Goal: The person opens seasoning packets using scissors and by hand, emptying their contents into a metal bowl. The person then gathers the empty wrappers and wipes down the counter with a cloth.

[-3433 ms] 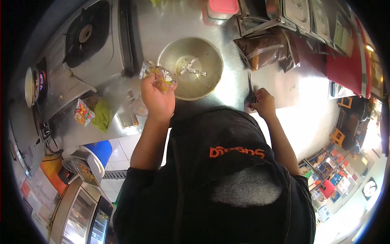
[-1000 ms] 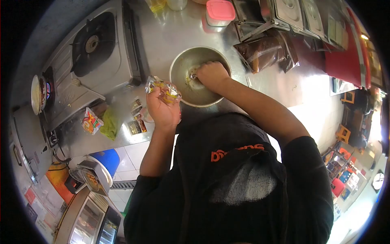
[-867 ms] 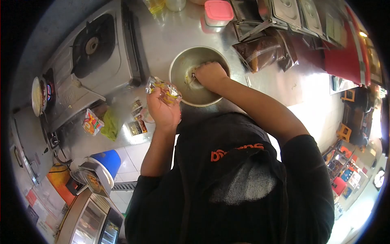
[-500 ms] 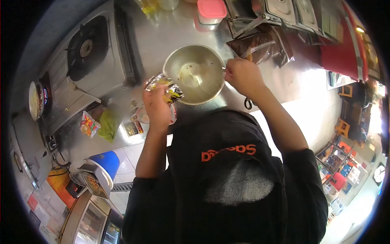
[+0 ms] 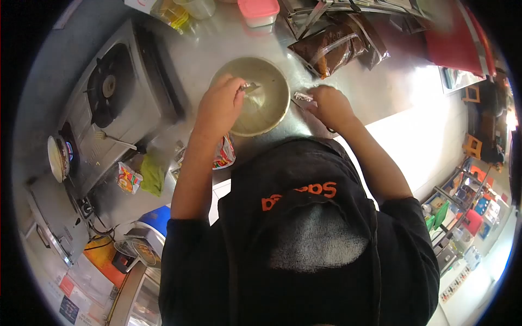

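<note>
A person in a dark garment with orange lettering (image 5: 299, 196) works at a kitchen counter, the left hand (image 5: 220, 106) over the near-left side of a metal bowl (image 5: 275, 111), fingertips pinched narrow on a small silvery scrap (image 5: 249, 86); whether the hand touches the rim I cannot tell. Just right of the bowl, the right hand (image 5: 331, 107) curls around a crumpled silvery strip (image 5: 303, 97), a dark loop (image 5: 331, 130), perhaps a tool's handle, showing beneath it. Both silvery pieces look light, thin and crinkly, likely to crease or tear under a hard pull and to slip if greasy; a dry corner or folded edge seems the best hold. The bowl looks stiff and sturdy, steadiest when gripped by its rim. A red packet (image 5: 224, 155) lies beside the left forearm, a green cloth (image 5: 153, 174) farther left. The steel counter (image 5: 215, 43) shines, smooth and probably slick. Beyond the bowl sit brown bags (image 5: 331, 49) and a pink-lidded tub (image 5: 259, 13); a gas stove (image 5: 115, 89) stands to the left. Far right, crowded shelves (image 5: 467, 198) and an orange stool (image 5: 474, 146) edge the bright room.
</note>
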Demonstrator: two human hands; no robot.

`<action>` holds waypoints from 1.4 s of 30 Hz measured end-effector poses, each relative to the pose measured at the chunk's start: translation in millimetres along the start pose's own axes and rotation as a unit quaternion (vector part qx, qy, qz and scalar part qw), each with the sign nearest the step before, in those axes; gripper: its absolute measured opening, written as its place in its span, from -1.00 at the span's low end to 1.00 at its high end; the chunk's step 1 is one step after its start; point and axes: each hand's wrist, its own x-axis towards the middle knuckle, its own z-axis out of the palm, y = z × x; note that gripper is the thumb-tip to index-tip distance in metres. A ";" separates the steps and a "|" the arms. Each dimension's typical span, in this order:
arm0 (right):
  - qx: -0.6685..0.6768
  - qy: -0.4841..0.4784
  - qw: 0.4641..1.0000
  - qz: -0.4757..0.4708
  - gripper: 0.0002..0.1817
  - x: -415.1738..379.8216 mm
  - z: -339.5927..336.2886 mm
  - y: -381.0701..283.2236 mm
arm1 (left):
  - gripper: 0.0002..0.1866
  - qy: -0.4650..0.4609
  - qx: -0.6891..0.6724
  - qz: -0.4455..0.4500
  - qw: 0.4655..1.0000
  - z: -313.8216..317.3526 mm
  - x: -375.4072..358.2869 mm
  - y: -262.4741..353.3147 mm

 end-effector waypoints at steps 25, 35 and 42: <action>0.282 0.064 0.942 -0.168 -0.90 58.4 8.4 -57.4 | -0.78 0.090 -0.069 -0.017 0.993 18.0 -22.6 -24.5; 0.082 0.087 0.954 -0.276 -0.79 72.8 3.5 -70.5 | -0.79 0.046 -0.069 -0.002 0.997 10.6 -25.1 -18.5; 0.168 0.117 0.944 -0.258 -0.70 71.9 6.2 -72.8 | -0.81 0.055 -0.056 0.031 0.996 2.9 -24.8 -26.9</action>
